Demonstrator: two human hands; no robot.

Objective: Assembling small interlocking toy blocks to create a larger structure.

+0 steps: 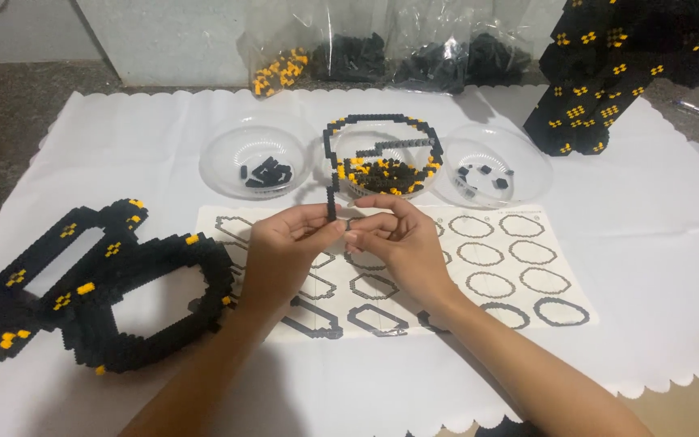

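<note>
My left hand (285, 247) pinches the lower end of a thin open ring of small black and yellow bricks (382, 123), which stands upright over the middle bowl. My right hand (398, 243) is close beside it, fingertips curled together near the same end; whether it grips a small brick is too small to tell. Under both hands lies a white instruction sheet (511, 259) printed with rows of ring outlines.
Three clear plastic bowls stand behind the sheet: left (256, 158) with black bricks, middle (386, 174) with black and yellow ones, right (491, 166) with a few. Built black-and-yellow frames (115, 283) lie at left. A tall brick structure (616, 73) stands back right. Bags of bricks (382, 53) line the wall.
</note>
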